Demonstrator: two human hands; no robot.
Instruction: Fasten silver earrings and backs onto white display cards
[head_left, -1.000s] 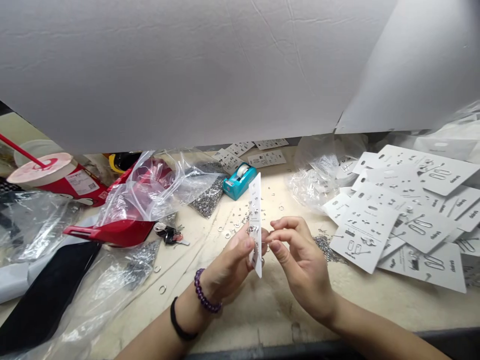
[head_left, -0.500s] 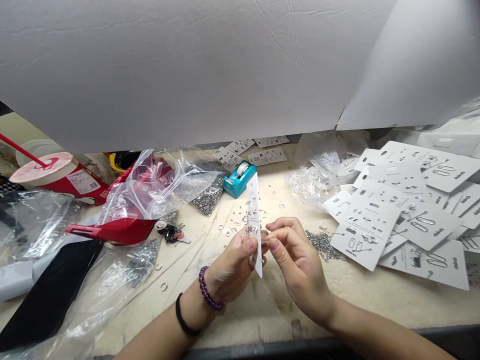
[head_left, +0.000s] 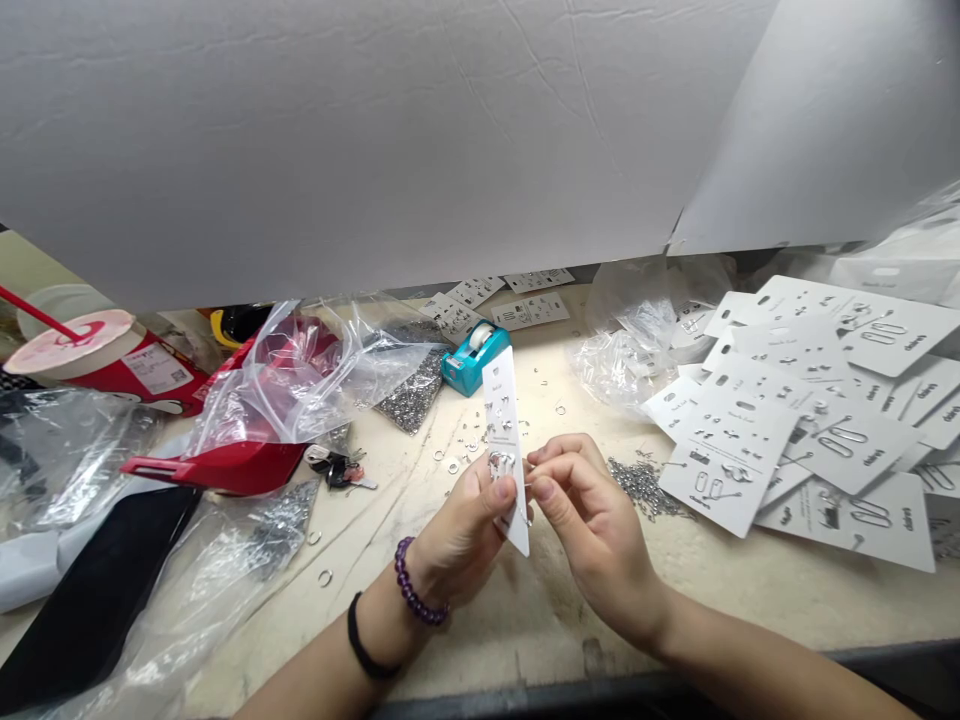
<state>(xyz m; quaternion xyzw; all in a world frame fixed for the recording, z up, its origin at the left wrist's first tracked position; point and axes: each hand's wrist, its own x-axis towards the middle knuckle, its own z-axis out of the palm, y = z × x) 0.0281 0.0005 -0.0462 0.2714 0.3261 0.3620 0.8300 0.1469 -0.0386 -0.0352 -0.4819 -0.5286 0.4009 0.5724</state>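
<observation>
At the white earring card (head_left: 506, 450), your left hand (head_left: 457, 540) pinches it near-upright; your right hand (head_left: 600, 525) pinches narrowly at its edge, its hold too small to tell.
A slipped pinch could scatter pieces among the loose metal rings (head_left: 325, 577) left of the card; the teal tape dispenser (head_left: 471, 360) sits beyond it.

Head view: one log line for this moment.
left hand: holds jewellery card | right hand: pinched at card edge | near: tape dispenser
</observation>
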